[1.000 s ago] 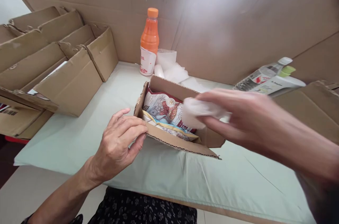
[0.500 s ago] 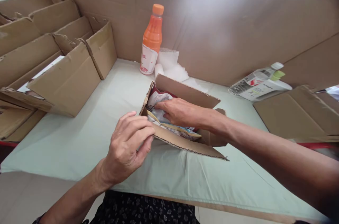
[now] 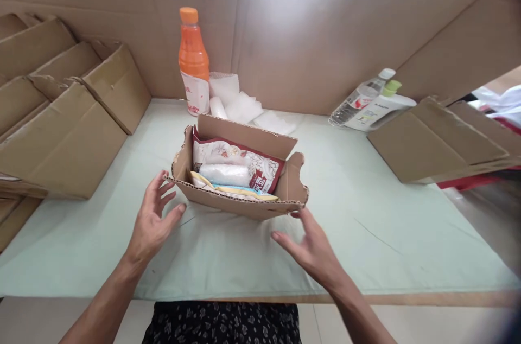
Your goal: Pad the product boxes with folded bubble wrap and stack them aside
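An open cardboard box (image 3: 240, 207) stands before me on the covered table. Inside lie a dark red and white printed packet (image 3: 220, 151), a white bubble-wrap roll (image 3: 224, 174) and a yellow-edged packet (image 3: 228, 190) along the near wall. My left hand (image 3: 157, 218) is at the box's left near corner, fingers spread, thumb apart from the wall. At the right near corner is my right hand (image 3: 306, 241), thumb and fingers apart, some fingertips hidden behind the box. Whether either hand presses on the cardboard, I cannot tell.
Behind the box stand an orange bottle (image 3: 194, 59) and white foam pieces (image 3: 244, 107). A clear bottle (image 3: 358, 99) and a white bottle (image 3: 382, 110) lean at the back right beside another cardboard box (image 3: 431, 140). Several cardboard compartments (image 3: 69, 138) fill the left side.
My right hand has come out of the box and moved to its right near corner. My left hand has shifted left. The box now sits squarer to me, and the view has turned right.
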Demonstrator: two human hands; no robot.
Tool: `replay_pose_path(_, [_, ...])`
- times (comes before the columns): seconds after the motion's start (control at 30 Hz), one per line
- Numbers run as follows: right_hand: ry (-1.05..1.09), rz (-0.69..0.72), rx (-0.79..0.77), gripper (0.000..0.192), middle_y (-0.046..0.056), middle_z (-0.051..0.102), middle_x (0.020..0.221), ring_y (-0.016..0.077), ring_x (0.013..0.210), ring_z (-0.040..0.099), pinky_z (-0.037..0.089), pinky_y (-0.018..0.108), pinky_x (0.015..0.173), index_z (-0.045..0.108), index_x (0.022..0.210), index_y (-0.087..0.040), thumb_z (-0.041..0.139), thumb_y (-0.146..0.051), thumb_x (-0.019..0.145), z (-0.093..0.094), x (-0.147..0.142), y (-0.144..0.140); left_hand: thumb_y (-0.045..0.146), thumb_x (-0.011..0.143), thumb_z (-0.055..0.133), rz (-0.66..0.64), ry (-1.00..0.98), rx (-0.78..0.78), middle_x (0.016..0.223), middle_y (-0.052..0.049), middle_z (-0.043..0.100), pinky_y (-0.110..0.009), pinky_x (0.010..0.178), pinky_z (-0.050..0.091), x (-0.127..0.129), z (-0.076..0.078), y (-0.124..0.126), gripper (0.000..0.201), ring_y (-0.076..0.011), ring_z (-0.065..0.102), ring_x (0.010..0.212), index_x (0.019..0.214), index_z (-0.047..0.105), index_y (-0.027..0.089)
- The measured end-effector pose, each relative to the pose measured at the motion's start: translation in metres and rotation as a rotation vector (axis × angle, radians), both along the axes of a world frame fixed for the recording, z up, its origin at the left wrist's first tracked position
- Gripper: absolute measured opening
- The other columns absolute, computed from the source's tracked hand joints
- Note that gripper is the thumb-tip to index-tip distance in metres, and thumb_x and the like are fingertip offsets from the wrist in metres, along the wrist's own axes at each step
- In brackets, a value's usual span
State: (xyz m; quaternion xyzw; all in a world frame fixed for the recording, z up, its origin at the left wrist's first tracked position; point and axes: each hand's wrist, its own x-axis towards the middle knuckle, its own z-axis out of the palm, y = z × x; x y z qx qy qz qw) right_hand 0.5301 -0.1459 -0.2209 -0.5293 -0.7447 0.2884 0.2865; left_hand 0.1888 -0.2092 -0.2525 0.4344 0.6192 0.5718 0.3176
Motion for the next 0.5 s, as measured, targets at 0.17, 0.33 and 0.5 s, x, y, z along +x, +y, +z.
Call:
replay_pose_path(0.17, [0.175,-0.006,-0.008,0.051,0.016,0.069,0.120,0.0285,0.105,0.065,0.056,0.044,0.088,0.058,0.125,-0.016,0.061,-0.046,0.084,-0.008,-0.049,0.043,0.046,0.080,0.076,-0.122,-0.025,0.008,0.133,-0.014,0.064,-0.040,0.101,0.055,0.023,0.020,0.059,0.068,-0.0285,0.061,0.126,0.138,0.053,0.018])
replay_pose_path(0.33, [0.139,-0.297,0.020,0.041,0.009,0.070,0.087,0.0238,0.076,0.064,0.054,0.039,0.070,0.062,0.094,-0.019,0.066,-0.058,0.080,-0.018,0.012,0.019,0.039,0.083,0.072,-0.268,-0.004,0.068,0.142,-0.013,0.061,-0.042,0.108,0.051,0.080,0.024,0.071,0.064,-0.0271,0.059,0.130,0.141,0.052,0.021])
replay_pose_path(0.5, [0.155,-0.291,-0.002,0.059,0.012,0.072,0.111,0.0344,0.111,0.066,0.054,0.050,0.097,0.067,0.111,-0.021,0.082,-0.057,0.068,-0.024,0.069,-0.042,0.045,0.088,0.071,-0.333,0.034,-0.063,0.145,-0.013,0.059,-0.043,0.111,0.050,0.087,0.010,0.019,0.064,-0.0301,0.057,0.135,0.145,0.052,0.023])
